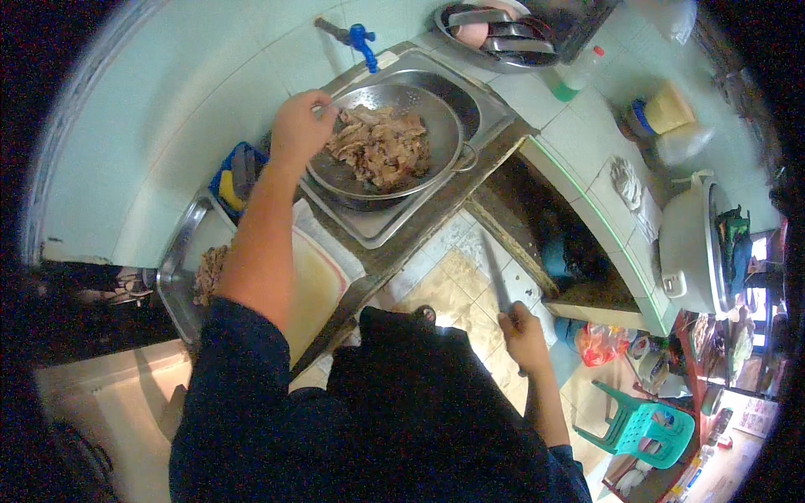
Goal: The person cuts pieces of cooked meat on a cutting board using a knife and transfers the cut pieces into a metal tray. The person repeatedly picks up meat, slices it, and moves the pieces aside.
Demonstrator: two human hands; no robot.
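Observation:
A round metal colander (440, 135) rests over the stainless sink (371, 229), with a heap of brown cooked meat (383, 148) inside. My left hand (303, 129) is at the colander's left rim, fingers curled and thumb close to the meat; whether it grips the rim is hidden. In my right hand (525, 339) is a knife (495, 267), held low over the floor and its blade pointing away from me. Left of the sink lies a pale cutting board (317, 267), partly behind my left forearm. Beyond it, a metal tray (182, 248) holds more brown meat (210, 273).
A blue tap (363, 44) juts from the wall above the sink. A blue basket (220, 173) stands by the wall. Metal dishes (503, 38), a bottle (578, 72) and a rice cooker (688, 245) occupy the right counter. A green plastic stool (654, 427) stands lower right.

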